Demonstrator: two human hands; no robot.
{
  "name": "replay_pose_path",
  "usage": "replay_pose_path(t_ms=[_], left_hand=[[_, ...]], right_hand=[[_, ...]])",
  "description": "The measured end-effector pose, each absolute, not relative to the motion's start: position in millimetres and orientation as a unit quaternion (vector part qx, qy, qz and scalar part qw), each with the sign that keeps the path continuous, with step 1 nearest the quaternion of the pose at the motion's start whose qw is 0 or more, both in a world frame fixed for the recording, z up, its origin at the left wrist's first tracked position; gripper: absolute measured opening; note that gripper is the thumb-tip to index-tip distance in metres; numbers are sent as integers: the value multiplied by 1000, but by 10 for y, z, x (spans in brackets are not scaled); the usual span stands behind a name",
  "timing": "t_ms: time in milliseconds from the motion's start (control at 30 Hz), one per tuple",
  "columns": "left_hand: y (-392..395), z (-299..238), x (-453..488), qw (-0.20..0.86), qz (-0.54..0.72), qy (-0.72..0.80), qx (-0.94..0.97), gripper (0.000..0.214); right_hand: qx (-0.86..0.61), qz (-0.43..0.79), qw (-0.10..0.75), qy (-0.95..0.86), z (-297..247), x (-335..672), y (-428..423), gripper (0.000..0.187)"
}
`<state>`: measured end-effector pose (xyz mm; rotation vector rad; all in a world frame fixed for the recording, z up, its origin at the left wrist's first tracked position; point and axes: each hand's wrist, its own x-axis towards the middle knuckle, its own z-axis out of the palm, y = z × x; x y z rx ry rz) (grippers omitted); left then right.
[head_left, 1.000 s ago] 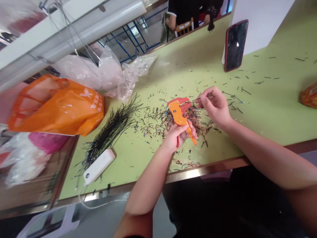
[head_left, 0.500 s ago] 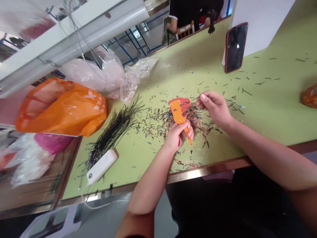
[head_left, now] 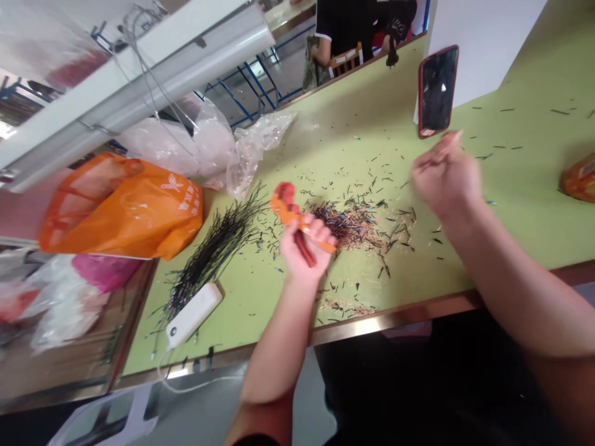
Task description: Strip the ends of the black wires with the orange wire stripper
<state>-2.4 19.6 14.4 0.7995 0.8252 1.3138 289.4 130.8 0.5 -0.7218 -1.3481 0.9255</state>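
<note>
My left hand [head_left: 307, 248] is closed around the handles of an orange and red wire stripper [head_left: 286, 207], whose head is blurred and tilts up and left over the table. To the right, my right hand [head_left: 449, 173] hovers in front of the phone, smeared by motion. Its fingers look bent, but whether they hold anything cannot be made out. Between the hands lies a heap of short black wire offcuts [head_left: 346, 224] with blue bits and copper strands. Left of the stripper lies a bundle of long thin black wires [head_left: 214, 254].
A red-edged phone [head_left: 437, 93] leans on a white box [head_left: 483, 49]. A white power bank [head_left: 194, 314] with a cable lies near the front edge. An orange bag [head_left: 134, 207] and clear plastic bags [head_left: 214, 136] sit at left. Across the table is another person [head_left: 346, 28].
My left hand has moved left with the wire stripper and turned it. My right hand has swung away to the right and up toward the phone; the wire it pinched no longer shows.
</note>
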Motion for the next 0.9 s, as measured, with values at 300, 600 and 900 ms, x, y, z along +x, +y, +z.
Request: replay_pose_path(t_ms=[300,600,900], left_hand=[[198,97,34,734,492,347,315,38],[106,-15,197,766,421,327,359,44],[120,4,178,751,448,318,366,43]], right_hand=[[-301,564,615,-462,63,2275,1014,47],[-285,680,529,-419,-35,2101,899,44],[-250,699,520,-423,-67,2096,866,45]])
